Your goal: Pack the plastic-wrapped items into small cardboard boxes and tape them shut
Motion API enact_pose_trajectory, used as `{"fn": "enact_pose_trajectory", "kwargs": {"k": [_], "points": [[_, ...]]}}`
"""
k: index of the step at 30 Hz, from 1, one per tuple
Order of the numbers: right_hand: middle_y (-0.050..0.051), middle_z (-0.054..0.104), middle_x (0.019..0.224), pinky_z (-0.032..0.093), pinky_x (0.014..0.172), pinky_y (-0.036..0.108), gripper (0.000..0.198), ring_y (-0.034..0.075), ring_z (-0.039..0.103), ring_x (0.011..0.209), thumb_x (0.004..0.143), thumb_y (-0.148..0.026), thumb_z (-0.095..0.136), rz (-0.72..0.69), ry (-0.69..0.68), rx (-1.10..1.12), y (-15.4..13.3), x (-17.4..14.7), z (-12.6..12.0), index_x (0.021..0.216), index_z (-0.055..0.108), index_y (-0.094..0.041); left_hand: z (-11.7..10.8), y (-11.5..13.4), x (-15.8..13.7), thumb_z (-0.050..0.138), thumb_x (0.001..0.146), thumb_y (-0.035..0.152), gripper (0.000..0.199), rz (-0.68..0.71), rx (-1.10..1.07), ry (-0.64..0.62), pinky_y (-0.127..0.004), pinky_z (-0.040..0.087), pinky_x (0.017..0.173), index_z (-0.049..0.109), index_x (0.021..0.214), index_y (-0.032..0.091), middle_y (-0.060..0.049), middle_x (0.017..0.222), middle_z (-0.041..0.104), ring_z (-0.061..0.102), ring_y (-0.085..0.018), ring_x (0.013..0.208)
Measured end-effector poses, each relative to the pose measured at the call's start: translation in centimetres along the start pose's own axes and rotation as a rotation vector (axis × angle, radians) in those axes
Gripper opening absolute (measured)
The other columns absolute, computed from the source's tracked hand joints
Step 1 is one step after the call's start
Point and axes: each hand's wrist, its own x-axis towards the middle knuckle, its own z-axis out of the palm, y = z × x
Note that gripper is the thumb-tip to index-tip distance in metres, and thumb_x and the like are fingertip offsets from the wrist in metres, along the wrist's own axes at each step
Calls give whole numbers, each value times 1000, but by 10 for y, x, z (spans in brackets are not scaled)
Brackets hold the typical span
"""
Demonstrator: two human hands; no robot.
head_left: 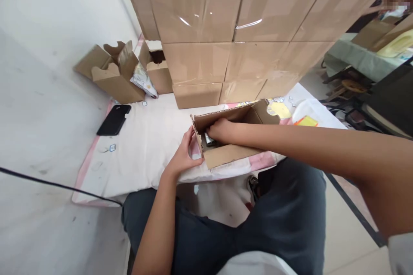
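At the centre of the frame, slightly right, an open box [234, 155] rests on the tabletop [155, 137]; the right hand [222, 131] reaches inside, its forearm [316, 148] passing over the box's right end. The left hand [183, 157] meets the left end from outside, its grip spread wide, thumb at the near corner and fingers higher along the edge. A silvery packet [210, 140] lies within the left part of the box, just below and left of the right hand's knuckles in the frame, apparently at the fingertips; whether the right grip has closed on it cannot be told, the fingers being largely hidden. For sound handling, the left hand should brace its end firmly without bowing the cardboard, while the right works low and lightly, clear of the rough rims; the packet would probably crease under a hard pinch. The stack of cartons [254, 60], upper centre, stands close behind the box.
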Motion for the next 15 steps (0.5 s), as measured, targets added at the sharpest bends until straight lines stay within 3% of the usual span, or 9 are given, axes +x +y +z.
{"fn": "enact_pose_trajectory", "kwargs": {"k": [5, 8, 10, 12, 15], "points": [[18, 70, 127, 55, 91, 42, 39, 32, 68, 116, 95, -13, 53, -12, -59, 10, 2, 3, -4, 133, 63, -11, 0, -4, 0, 88, 66, 45, 120, -6, 37, 11, -58, 27, 124, 15, 160, 29, -14, 161, 27, 28, -41, 150], [18, 71, 125, 54, 85, 37, 37, 32, 69, 111, 93, -18, 61, -4, -24, 74, 10, -17, -15, 129, 65, -12, 0, -6, -2, 88, 66, 44, 122, -27, 71, 6, -58, 24, 124, 12, 160, 28, -15, 161, 27, 28, -41, 150], [17, 73, 118, 53, 79, 36, 38, 31, 71, 103, 92, -28, 65, -6, 170, 172, 21, -47, -21, 126, 66, -13, 0, -6, -5, 86, 69, 42, 121, -37, 111, -1, -57, 22, 125, 7, 161, 29, -15, 162, 25, 26, -39, 151], [12, 75, 110, 51, 76, 34, 37, 27, 71, 94, 98, -36, 55, 41, 465, 336, 34, -83, -20, 129, 64, -19, -1, -5, -7, 83, 74, 40, 119, -31, 162, 7, -56, 19, 126, 3, 161, 30, -15, 164, 20, 22, -37, 153], [7, 76, 108, 49, 81, 33, 33, 24, 70, 94, 102, -34, 45, 214, 802, 495, 54, -125, 1, 122, 68, -22, 0, -1, -7, 82, 75, 40, 117, -7, 220, 41, -56, 17, 127, 4, 161, 31, -14, 167, 15, 18, -37, 155]]}}
